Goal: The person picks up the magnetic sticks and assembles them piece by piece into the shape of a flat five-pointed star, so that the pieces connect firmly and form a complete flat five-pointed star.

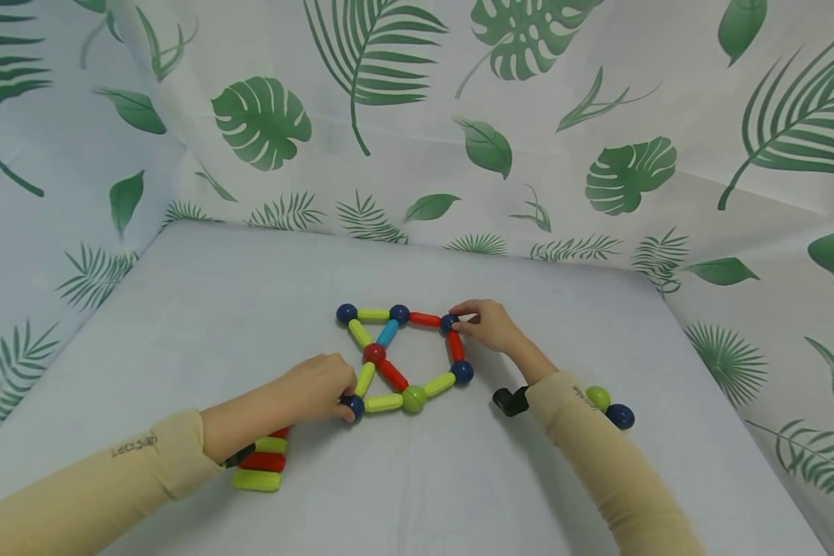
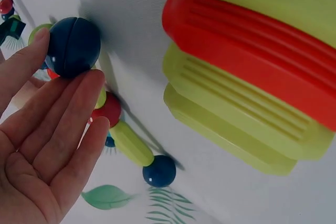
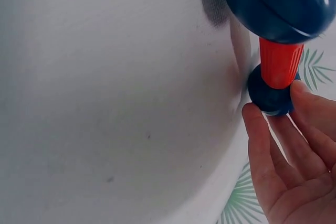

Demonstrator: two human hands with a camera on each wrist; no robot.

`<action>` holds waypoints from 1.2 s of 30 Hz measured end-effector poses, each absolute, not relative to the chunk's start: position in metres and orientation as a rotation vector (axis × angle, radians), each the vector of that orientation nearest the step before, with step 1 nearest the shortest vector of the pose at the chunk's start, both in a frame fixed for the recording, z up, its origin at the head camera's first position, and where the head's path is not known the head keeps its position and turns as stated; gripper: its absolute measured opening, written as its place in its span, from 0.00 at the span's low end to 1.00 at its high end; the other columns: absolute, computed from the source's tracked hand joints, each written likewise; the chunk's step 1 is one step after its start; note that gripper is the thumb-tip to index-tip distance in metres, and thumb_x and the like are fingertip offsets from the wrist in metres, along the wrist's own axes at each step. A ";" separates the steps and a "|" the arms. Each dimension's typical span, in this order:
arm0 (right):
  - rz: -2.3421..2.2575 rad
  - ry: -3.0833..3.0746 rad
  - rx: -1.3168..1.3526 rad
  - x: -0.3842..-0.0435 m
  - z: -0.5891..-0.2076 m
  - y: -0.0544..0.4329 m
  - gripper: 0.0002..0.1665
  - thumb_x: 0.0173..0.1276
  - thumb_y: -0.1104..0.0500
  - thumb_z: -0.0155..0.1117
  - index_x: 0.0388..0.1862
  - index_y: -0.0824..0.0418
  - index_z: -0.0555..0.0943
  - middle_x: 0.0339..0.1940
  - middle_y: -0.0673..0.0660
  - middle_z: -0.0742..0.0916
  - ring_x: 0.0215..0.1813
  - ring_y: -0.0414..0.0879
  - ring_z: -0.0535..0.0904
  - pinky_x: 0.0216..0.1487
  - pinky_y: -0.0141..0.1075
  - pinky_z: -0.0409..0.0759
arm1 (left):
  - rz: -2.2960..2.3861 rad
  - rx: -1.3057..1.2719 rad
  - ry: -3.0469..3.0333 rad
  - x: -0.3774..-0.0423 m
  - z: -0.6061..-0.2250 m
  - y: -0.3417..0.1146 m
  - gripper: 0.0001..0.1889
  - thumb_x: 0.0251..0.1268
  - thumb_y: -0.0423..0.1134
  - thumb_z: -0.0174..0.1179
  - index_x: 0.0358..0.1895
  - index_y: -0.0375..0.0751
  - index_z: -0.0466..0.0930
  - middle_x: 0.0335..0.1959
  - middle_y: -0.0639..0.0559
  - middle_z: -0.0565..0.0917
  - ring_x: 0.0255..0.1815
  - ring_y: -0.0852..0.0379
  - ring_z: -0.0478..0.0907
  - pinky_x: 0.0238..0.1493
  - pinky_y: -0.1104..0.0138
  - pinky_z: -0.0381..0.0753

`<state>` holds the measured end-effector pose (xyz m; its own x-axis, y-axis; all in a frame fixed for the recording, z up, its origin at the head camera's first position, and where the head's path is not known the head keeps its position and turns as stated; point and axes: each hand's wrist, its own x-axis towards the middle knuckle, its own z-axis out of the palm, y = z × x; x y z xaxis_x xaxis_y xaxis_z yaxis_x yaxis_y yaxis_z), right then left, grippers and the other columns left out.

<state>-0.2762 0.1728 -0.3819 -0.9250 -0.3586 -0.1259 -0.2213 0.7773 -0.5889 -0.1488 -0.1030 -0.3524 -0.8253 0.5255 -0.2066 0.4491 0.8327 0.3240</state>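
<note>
A flat frame of coloured rods and balls lies mid-table, joined around a red ball [image 1: 374,354]. My left hand [image 1: 317,388] pinches the blue ball [image 2: 73,47] at the frame's near left corner, between thumb and fingers. At the far right corner, my right hand [image 1: 489,324] holds another blue ball [image 3: 270,92] in its fingertips. A red rod [image 1: 455,346] runs from that ball to a nearer blue ball [image 1: 462,372]. A light blue rod [image 1: 388,333] and a red rod [image 1: 392,375] meet the red ball. The green ball [image 1: 413,398] sits on the near side.
Loose red and yellow-green rods [image 1: 261,462] lie side by side under my left forearm, partly hidden. Beyond my right sleeve are a loose green ball [image 1: 598,398] and a blue ball [image 1: 620,416]. A leaf-patterned cloth [image 1: 417,170] rises behind the table.
</note>
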 end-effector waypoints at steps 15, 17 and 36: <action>-0.919 2.732 -0.460 -0.280 -0.386 0.171 0.19 0.65 0.60 0.59 0.55 0.62 0.77 0.56 0.62 0.78 0.49 0.56 0.77 0.48 0.43 0.77 | 0.351 0.665 2.717 -0.147 -0.351 -0.125 0.21 0.51 0.41 0.67 0.49 0.37 0.80 0.36 0.51 0.82 0.39 0.55 0.77 0.43 0.62 0.78; -0.926 2.723 -0.450 -0.280 -0.386 0.170 0.19 0.65 0.60 0.59 0.56 0.61 0.77 0.56 0.62 0.78 0.49 0.56 0.77 0.48 0.42 0.77 | 0.358 0.624 2.725 -0.146 -0.349 -0.136 0.20 0.52 0.40 0.66 0.50 0.37 0.79 0.38 0.50 0.82 0.41 0.53 0.77 0.45 0.59 0.77; -0.993 2.676 -0.407 -0.282 -0.386 0.170 0.20 0.65 0.61 0.59 0.56 0.61 0.77 0.56 0.63 0.78 0.45 0.53 0.79 0.44 0.39 0.79 | 0.625 0.620 2.622 -0.141 -0.367 -0.203 0.06 0.55 0.28 0.61 0.36 0.35 0.82 0.31 0.53 0.80 0.30 0.59 0.73 0.33 0.67 0.78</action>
